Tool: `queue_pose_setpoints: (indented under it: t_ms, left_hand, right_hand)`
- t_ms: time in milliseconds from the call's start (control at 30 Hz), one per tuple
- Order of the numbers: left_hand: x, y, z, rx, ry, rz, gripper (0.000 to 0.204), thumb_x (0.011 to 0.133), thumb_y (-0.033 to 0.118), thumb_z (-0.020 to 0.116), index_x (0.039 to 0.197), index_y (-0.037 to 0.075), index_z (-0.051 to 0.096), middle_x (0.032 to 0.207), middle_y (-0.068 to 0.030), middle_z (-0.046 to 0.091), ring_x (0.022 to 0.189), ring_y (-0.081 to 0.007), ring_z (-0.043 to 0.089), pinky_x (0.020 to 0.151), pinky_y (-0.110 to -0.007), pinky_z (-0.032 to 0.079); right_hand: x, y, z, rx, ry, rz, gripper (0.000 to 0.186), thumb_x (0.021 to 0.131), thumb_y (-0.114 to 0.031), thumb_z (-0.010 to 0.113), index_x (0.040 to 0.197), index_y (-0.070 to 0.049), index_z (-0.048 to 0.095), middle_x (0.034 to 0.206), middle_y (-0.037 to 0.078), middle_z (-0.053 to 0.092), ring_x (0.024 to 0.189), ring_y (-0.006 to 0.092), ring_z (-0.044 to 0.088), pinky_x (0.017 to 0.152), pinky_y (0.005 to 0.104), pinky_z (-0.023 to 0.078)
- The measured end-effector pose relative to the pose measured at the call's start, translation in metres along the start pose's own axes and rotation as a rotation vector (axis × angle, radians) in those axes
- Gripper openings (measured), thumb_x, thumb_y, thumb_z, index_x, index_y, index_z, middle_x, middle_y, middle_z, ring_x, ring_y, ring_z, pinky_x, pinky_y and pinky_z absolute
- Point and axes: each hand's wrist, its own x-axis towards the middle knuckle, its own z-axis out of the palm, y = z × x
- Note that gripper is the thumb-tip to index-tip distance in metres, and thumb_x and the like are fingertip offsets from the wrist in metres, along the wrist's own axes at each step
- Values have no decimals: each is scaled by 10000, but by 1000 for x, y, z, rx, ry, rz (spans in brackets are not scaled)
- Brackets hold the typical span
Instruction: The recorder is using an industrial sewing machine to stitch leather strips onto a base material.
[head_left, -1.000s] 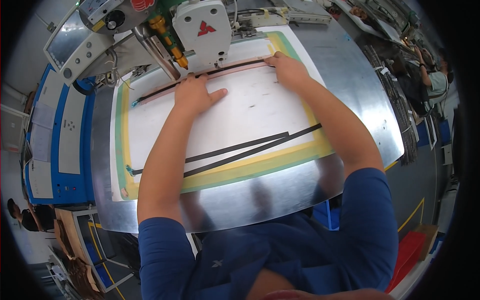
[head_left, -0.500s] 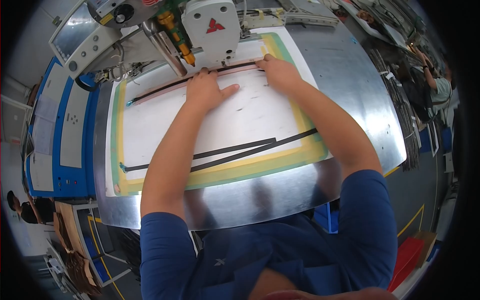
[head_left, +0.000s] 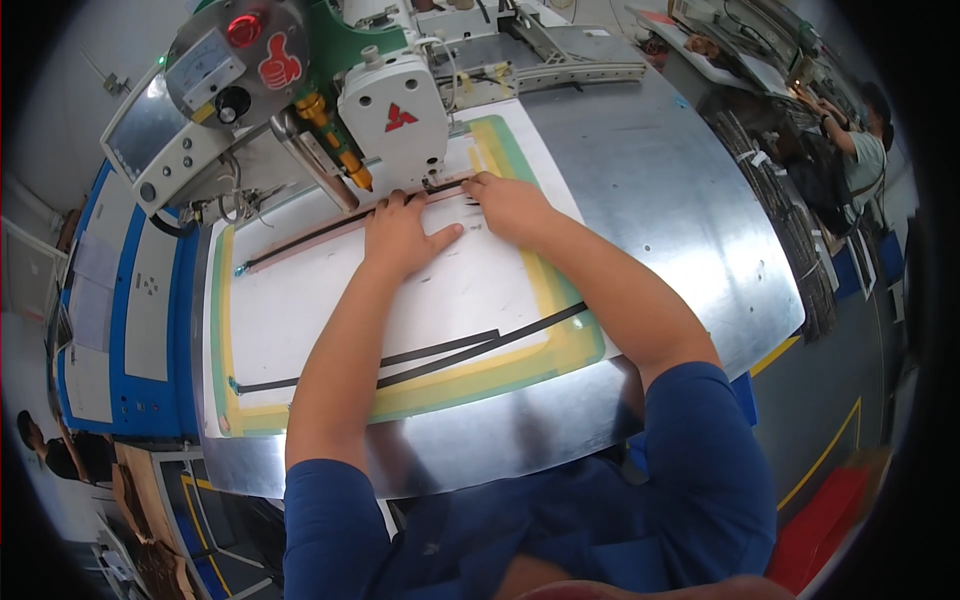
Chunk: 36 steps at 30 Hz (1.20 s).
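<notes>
A black strip [head_left: 318,230] on a pink backing lies on the white sheet [head_left: 330,300], below the white machine head [head_left: 394,118]. Its long axis slants from a blue-tipped end at near left up to far right. Both hands are on its near side: the left hand [head_left: 400,238], open with thumb spread, lays fingertips mid-length; the right hand [head_left: 508,207] curls at the right end, pinching or pressing, I cannot tell.

The wide silver metal bench [head_left: 660,200] is smooth and glossy. The flat white sheet [head_left: 450,295] looks smooth and matt. The long narrow black strips [head_left: 530,328] look matt. The short blue sleeve [head_left: 705,440] is matt cloth.
</notes>
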Motion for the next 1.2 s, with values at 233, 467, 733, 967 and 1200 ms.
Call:
queue_pose_setpoints:
  t_ms: [233,467,733,967,1200]
  left_hand:
    - [1,0,9,51,28,1,825,841,647,748,1440,91,638,1405,-238,569,1306,-422,535,1129,-489,440]
    - [0,-10,7,-12,39,34,829,819,634,772,1459,126,632,1423,-229,562,1332,-440,508,1134,-502,435]
    - [-2,-8,2,119,-43,3,833,842,755,676,1505,256,605,1374,-255,583,1269,-452,562,1089,-516,461]
    - [-36,-74,-6,2,20,57,687,949,601,633,1474,158,606,1479,-184,566,1376,-372,530,1145,-523,420]
    - [-77,-267,-25,178,143,-600,441,1054,435,506,1315,136,699,1347,-216,661,1243,-430,628,1029,-554,526]
  right_hand:
    - [5,3,6,134,-46,-25,465,923,6,540,1352,-105,680,1408,72,647,1227,303,665,1001,423,556]
    - [3,-4,1,169,-126,15,437,918,-19,561,1320,-112,707,1413,54,656,1249,282,654,1019,410,546]
    - [-3,-5,8,157,-91,16,410,931,-102,575,1314,-163,710,1439,29,648,1231,297,666,1029,412,546]
    - [-11,3,11,164,-15,-63,396,940,-84,591,1317,-150,695,1427,30,645,1209,306,666,1006,414,551]
    - [1,-18,3,141,2,33,318,944,-131,606,1245,-132,709,1278,28,671,1072,313,692,917,427,569]
